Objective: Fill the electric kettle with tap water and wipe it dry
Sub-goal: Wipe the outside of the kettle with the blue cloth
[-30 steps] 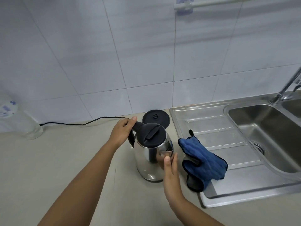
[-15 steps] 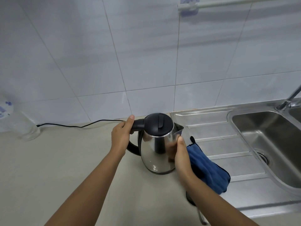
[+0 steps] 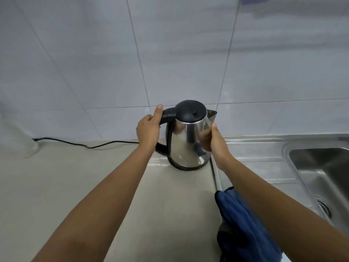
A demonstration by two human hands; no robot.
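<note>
A steel electric kettle point(image 3: 186, 142) with a black lid and handle stands upright at the back of the beige counter, on its black base. My left hand point(image 3: 149, 127) is wrapped around the black handle, thumb on top. My right hand point(image 3: 214, 142) presses flat against the kettle's right side, just below the spout. A blue cloth point(image 3: 243, 222) lies crumpled under my right forearm, on the sink's drainboard edge.
The steel sink basin point(image 3: 321, 173) and drainboard point(image 3: 264, 154) fill the right side. A black power cord point(image 3: 85, 144) runs left along the wall. A clear container point(image 3: 22, 142) stands blurred at far left. Tiled wall is directly behind the kettle.
The kettle has moved back toward the wall and now sits over its black base, which is hidden beneath it. My right hand slid up the kettle's side. The view shifted left; the faucet left the frame.
</note>
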